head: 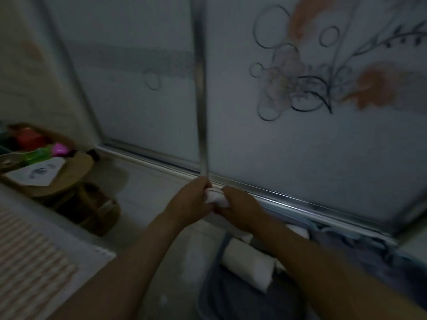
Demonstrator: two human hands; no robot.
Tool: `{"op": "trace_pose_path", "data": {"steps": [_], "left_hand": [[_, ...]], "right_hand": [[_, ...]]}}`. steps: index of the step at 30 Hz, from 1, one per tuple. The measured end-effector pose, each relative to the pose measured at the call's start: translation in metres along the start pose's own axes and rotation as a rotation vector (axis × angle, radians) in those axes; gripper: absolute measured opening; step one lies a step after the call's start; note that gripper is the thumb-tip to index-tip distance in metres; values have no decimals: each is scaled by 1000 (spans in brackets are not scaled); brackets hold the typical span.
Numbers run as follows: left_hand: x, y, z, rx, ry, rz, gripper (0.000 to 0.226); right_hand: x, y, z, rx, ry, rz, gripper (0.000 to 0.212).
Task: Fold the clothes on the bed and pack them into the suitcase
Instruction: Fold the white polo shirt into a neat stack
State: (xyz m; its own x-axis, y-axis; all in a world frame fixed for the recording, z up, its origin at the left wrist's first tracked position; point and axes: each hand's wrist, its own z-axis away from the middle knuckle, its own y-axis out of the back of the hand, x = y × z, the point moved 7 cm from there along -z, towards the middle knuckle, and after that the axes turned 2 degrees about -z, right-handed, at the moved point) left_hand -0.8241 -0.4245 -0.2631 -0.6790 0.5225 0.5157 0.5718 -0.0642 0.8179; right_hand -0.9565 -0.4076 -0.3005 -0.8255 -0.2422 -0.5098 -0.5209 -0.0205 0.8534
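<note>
My left hand [193,199] and right hand [240,207] both grip one small white rolled garment [216,197]; one white roll [248,265] lies in the suitcase [208,294] at five o'clock.

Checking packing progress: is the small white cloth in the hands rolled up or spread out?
Rolled up: the small white cloth is a tight bundle gripped between left hand and right hand.

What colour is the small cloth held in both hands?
White; the cloth shows best in the head view, gripped between left hand and right hand.
</note>
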Motion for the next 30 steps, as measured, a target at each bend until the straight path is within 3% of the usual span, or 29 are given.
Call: {"op": "trace_pose_path", "data": {"steps": [4,9,11,13,16,20,23,25,28,30], "left_hand": [[31,-111,-22,-193,-129,106,27],[41,-216,-30,-328,-66,232,38],[34,-244,-27,-314,-10,204,48],[23,-276,-15,-443,45,55,67],[8,-327,19,-732,62,-74,74],[9,-360,48,-759,40,69,70],[11,-374,57,-787,42,188,71],[11,-380,59,-810,106,259,75],[7,-377,59,-749,67,91,87],[1,-376,60,-721,-29,-89,88]], "right_hand": [[96,-15,47,13,-175,-161,40],[174,-46,92,90,-347,-369,50],[208,-59,112,92,-456,-396,42],[230,-74,131,25,-523,-456,22],[261,-105,159,-67,-646,-409,22],[280,-124,177,-107,-718,-239,38],[269,-127,167,-115,-594,-40,68],[259,-140,156,-179,-426,99,74],[256,-158,152,-264,-343,170,41],[258,-165,160,-364,-320,242,36]]}}
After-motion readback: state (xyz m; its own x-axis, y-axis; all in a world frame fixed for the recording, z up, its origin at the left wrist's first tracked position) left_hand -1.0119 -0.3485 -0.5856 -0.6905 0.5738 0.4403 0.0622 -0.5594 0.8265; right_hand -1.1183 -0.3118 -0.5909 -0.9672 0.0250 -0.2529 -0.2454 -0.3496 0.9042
